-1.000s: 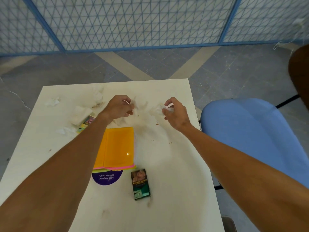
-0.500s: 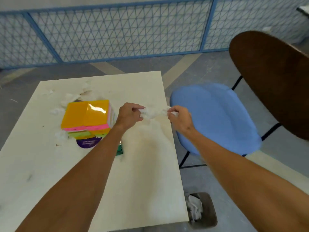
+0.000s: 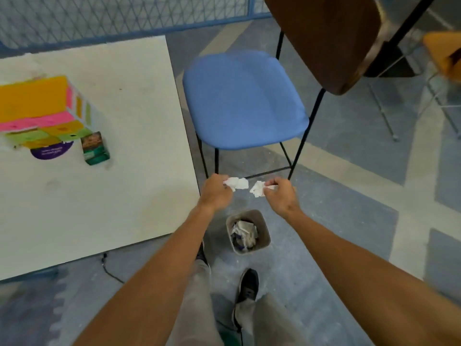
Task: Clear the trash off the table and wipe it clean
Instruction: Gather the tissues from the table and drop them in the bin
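Observation:
My left hand (image 3: 215, 194) pinches a crumpled white tissue scrap (image 3: 237, 183) just off the right edge of the white table (image 3: 99, 208). My right hand (image 3: 280, 196) holds another white tissue scrap (image 3: 257, 189) beside it. Both hands hover over the floor, a little beyond a small grey trash bin (image 3: 248, 231) that holds crumpled paper. On the table's left side stand a colourful tissue box (image 3: 42, 108) and a small green carton (image 3: 94, 148).
A chair with a blue seat (image 3: 244, 98) and brown backrest (image 3: 324, 38) stands right of the table, just beyond my hands. My legs and a dark shoe (image 3: 248, 285) are below the bin. A black cable (image 3: 109, 268) lies on the floor under the table edge.
Both hands carried the tissue scraps off the table, to the right and toward me, over the floor by the bin. The view swung right and down.

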{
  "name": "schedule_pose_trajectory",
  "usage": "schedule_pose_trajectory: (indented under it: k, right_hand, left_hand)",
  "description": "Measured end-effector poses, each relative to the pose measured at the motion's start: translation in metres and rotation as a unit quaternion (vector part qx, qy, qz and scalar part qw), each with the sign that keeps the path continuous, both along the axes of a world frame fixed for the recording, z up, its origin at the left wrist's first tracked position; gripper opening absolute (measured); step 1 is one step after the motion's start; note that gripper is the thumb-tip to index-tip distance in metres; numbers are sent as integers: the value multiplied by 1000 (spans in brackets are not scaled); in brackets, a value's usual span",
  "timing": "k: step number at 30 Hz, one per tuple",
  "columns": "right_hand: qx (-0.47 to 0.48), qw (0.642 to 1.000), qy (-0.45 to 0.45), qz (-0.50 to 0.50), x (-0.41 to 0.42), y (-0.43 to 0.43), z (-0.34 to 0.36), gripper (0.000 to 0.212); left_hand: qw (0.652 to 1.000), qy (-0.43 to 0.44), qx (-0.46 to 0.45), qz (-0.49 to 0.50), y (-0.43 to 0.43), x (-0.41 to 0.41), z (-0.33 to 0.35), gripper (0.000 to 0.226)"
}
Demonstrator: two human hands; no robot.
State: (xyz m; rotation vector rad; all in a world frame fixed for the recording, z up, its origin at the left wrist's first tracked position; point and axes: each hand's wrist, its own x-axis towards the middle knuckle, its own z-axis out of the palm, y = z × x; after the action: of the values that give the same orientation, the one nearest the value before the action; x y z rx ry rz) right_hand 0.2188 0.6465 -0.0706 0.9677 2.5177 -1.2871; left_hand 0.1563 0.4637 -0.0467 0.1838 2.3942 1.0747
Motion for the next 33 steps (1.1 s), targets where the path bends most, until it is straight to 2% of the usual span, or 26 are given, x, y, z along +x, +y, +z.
schedule_pose_trajectory:
  k: [4, 11, 14, 18, 20, 23, 26, 30, 33]
  right_hand:
    - [-13, 999, -49, 1, 33, 9, -66, 15]
    - [-33, 993, -112, 17, 61, 15, -240, 17]
    - [-34, 988, -142, 40, 59, 16, -306, 29]
    - [-57, 971, -202, 113, 56, 15, -357, 46]
    - [-64, 971, -206, 107, 58, 18, -364, 48]
    - [-76, 976, -188, 85, 58, 23, -339, 36]
    - [-58, 978, -173, 99, 47, 23, -267, 40]
    - [-24, 980, -142, 134, 27, 29, -172, 44]
    - [-6, 980, -115, 161, 12, 35, -109, 56]
  left_hand:
    - [997, -62, -28, -25, 14, 38, -85, 25]
    - [983, -140, -92, -70, 26, 67, -261, 29]
    - [977, -151, -120, -97, 29, 66, -325, 33]
    - [964, -181, -137, -136, 34, 63, -375, 54]
    - [962, -187, -143, -141, 37, 63, -377, 54]
    - [963, -182, -142, -138, 40, 61, -349, 47]
    - [965, -156, -152, -145, 43, 55, -301, 49]
    - [969, -77, -174, -156, 53, 37, -211, 49]
    - [974, -17, -162, -158, 56, 21, -139, 51]
